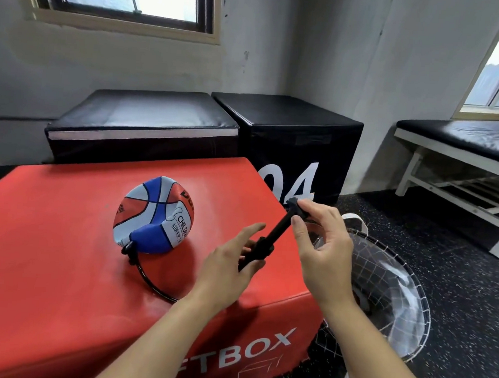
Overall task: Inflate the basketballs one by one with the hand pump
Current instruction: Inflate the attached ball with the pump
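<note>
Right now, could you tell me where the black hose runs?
In the head view, the black hose curves across the red box, from the limp basketball toward the left hand.

a limp, caved-in red, white and blue basketball (154, 215) lies on the red box, a black hose (151, 282) plugged into its near side; the black hand pump (272, 236) slants upward, handle extended
</note>
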The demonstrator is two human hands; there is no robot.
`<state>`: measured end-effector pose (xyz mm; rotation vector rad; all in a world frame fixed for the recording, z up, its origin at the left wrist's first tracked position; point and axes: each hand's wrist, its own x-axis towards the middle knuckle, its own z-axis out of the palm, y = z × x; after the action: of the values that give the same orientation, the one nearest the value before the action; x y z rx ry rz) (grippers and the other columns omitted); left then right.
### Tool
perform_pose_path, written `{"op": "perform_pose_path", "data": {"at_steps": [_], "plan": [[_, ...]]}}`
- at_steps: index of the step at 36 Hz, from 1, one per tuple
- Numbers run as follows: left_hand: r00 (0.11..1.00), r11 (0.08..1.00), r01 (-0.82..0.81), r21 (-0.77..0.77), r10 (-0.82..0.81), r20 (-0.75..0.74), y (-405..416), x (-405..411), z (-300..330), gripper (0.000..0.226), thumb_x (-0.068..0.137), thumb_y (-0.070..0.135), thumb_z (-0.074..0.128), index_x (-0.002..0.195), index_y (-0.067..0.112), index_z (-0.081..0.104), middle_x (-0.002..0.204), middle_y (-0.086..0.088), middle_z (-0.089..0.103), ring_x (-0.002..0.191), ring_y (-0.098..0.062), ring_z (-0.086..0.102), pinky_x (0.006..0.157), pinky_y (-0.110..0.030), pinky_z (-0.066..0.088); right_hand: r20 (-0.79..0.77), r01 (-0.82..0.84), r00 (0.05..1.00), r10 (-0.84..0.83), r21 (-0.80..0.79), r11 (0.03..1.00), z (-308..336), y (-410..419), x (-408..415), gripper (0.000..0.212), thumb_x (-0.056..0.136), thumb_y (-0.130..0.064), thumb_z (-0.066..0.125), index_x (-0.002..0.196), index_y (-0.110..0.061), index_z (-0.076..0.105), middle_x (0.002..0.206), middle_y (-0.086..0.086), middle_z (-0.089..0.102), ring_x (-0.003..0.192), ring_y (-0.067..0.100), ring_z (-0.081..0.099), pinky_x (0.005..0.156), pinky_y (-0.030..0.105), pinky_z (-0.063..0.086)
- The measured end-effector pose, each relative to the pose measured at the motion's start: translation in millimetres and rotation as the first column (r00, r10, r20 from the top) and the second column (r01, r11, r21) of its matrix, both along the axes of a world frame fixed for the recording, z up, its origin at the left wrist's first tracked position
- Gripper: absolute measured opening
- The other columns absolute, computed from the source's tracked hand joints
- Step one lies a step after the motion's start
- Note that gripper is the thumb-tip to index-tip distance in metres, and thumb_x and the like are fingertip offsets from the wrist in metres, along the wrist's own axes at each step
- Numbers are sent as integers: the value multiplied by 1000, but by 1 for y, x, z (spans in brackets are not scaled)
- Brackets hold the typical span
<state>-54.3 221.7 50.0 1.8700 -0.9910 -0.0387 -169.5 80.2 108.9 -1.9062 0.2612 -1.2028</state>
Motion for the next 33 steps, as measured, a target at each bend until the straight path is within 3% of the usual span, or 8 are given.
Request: {"op": "perform_pose_path", "data": {"at_steps": [8,13,17,23,29,33], "plan": [[1000,1000,-15,0,15,-3,-1,3,-1,75,93,21,78,145,60,41,110,19,72,99,-2,72,94,-42,60,-68,-53,996,54,2,999,-27,8,10,26,99,-15,73,123,-24,74,119,-15,66,115,16,67,96,41,57],[1000,1000,-17,-19,17,-2,-4,6,-4,74,92,17,77,143,60,46,106,13,74,94,-3,73,89,-40,61,-133,-72,989,68,-30,997,-35,13,11,26,96,-18,76,122,-24,74,117,-16,65,118,14,66,95,36,56],[1000,1000,-24,-9,24,0,-6,5,-5,65,93,18,75,143,53,54,115,15,74,99,-2,72,89,-39,61,-143,-74,987,71,-14,997,-34,14,10,28,95,-16,78,120,-26,72,116,-17,64,116,14,65,95,32,55],[1000,1000,-17,-20,16,-12,-5,3,-4,58,93,12,76,138,45,61,116,17,74,102,-4,72,90,-39,61,-122,-76,989,80,35,997,-23,9,4,28,93,-13,78,114,-31,70,114,-17,67,112,10,66,96,28,53],[1000,1000,14,-13,-14,-11,-3,-2,0,55,93,4,73,133,40,64,112,25,73,102,-2,72,92,-39,61,-11,-64,998,66,83,994,-2,-4,-2,25,95,-14,77,114,-29,71,116,-10,69,111,13,68,97,40,56],[1000,1000,17,-2,-17,7,-3,-5,0,57,93,6,73,131,48,63,113,26,72,105,-2,72,93,-40,61,75,-47,996,39,115,992,15,-16,-11,24,97,-15,75,113,-31,71,114,-5,70,109,18,68,95,45,57]]}}
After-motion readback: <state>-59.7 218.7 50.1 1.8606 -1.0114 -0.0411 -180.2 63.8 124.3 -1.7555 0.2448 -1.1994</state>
